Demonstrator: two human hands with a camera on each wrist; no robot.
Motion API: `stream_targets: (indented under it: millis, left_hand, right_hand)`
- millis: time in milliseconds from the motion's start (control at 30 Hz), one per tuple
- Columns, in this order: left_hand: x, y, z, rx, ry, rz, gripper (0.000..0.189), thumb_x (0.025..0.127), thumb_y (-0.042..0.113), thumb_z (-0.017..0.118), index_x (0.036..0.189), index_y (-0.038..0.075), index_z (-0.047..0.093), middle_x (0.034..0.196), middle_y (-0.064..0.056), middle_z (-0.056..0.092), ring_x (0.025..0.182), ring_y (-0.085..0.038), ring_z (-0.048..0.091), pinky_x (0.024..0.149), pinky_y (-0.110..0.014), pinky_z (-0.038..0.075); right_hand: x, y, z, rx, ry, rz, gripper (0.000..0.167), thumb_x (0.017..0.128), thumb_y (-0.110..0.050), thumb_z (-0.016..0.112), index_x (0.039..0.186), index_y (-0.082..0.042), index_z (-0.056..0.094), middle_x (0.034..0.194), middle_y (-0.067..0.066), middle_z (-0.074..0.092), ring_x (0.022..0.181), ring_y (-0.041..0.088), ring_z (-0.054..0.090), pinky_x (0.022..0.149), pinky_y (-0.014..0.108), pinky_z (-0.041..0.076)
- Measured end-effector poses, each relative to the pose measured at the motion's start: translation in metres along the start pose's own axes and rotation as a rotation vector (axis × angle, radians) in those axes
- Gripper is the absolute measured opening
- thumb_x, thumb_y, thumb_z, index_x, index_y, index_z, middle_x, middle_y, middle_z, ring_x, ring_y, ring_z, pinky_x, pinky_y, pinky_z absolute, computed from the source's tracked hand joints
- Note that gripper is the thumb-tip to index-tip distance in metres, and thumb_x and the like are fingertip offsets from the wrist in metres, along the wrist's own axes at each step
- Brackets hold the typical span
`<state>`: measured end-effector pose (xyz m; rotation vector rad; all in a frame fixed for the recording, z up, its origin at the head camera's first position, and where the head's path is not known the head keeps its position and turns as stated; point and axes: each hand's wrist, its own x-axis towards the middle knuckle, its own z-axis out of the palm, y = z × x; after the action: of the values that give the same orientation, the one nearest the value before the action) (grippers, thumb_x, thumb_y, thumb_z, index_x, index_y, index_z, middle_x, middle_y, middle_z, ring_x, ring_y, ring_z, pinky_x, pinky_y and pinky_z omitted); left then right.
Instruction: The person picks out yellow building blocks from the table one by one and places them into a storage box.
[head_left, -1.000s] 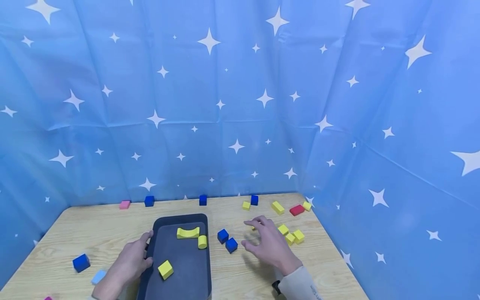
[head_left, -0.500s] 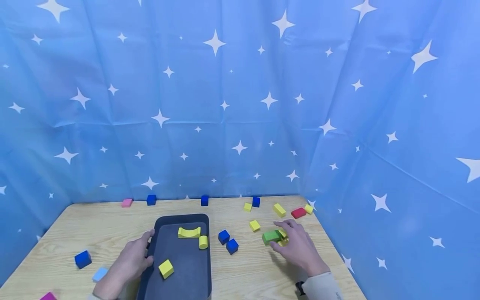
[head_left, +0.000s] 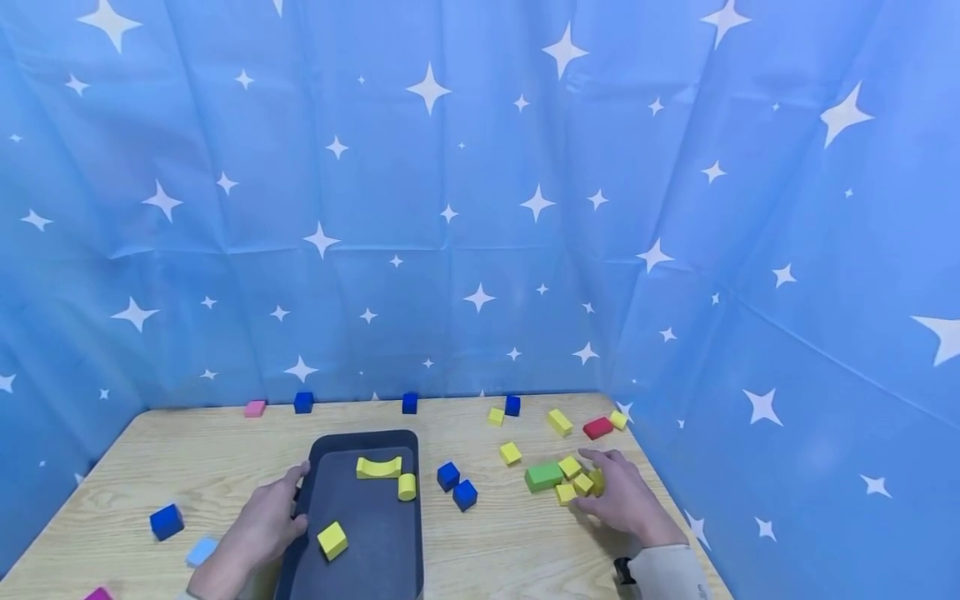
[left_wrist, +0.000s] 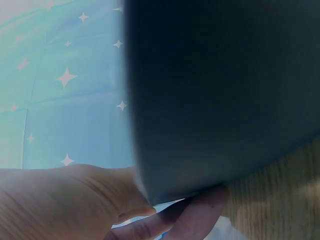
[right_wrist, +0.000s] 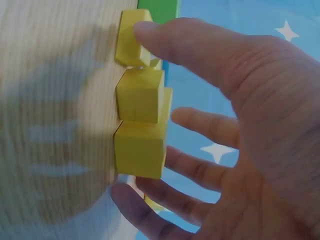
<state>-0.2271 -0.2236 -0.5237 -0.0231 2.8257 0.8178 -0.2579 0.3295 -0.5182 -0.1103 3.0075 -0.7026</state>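
Note:
My left hand (head_left: 251,529) holds the left rim of a dark grey tray (head_left: 375,571). In the left wrist view its fingers (left_wrist: 197,215) reach the lower edge of the tray's wall (left_wrist: 215,100). Inside the tray lie a yellow arch block (head_left: 378,468), a yellow cylinder (head_left: 407,487) and a yellow cube (head_left: 332,541). My right hand (head_left: 626,496) is spread around a cluster of yellow cubes (head_left: 582,483) beside a green block (head_left: 543,477). In the right wrist view its thumb overlaps one yellow block (right_wrist: 129,42), and the other fingers lie apart behind the nearer yellow cube (right_wrist: 139,150).
Two blue cubes (head_left: 457,486) sit right of the tray. A red block (head_left: 597,428), yellow blocks (head_left: 559,422) and more blue cubes (head_left: 409,403) line the back. At left are a blue cube (head_left: 167,522) and a light blue block (head_left: 201,551). A starry curtain (head_left: 480,208) borders the table.
My right hand has moved right to the yellow cluster, uncovering the green block and a single yellow cube. The left hand stays at the tray, whose blocks lie as before.

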Motion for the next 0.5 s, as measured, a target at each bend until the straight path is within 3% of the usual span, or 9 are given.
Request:
stream_targets:
  millis: [100,200,500]
  left_hand:
    - [0.0000,-0.0005,0.0002,-0.003,-0.002,-0.001,0.081,0.099,-0.004,0.083,0.169,-0.015,0.043,0.140,-0.038,0.074,0.123,-0.050,0.079,0.096,-0.056,0.072]
    - [-0.0009,-0.0005,0.0001,-0.008,-0.001,0.005,0.081,0.099,-0.005,0.083,0.169,-0.015,0.043,0.140,-0.039,0.073,0.124,-0.051,0.078,0.096,-0.057,0.072]
    - [-0.0014,0.0011,-0.0010,-0.012,0.004,-0.002,0.081,0.100,-0.005,0.083,0.169,-0.015,0.042,0.141,-0.039,0.073,0.124,-0.051,0.078,0.096,-0.057,0.072]
  right_hand:
    - [0.0027,0.0038,0.0001,0.003,-0.018,0.019,0.084,0.090,-0.025,0.102,0.163,-0.007,0.065,0.140,0.020,0.070,0.107,0.025,0.067,0.091,0.050,0.064]
    - [0.0040,0.0053,-0.0009,0.015,-0.022,0.029,0.074,0.090,-0.019,0.101,0.156,-0.005,0.071,0.131,0.018,0.072,0.101,0.022,0.065,0.085,0.045,0.063]
    - [0.0087,0.0083,0.0008,0.020,0.027,0.011,0.038,0.092,0.000,0.095,0.128,0.000,0.085,0.119,0.013,0.080,0.102,0.021,0.071,0.088,0.047,0.068]
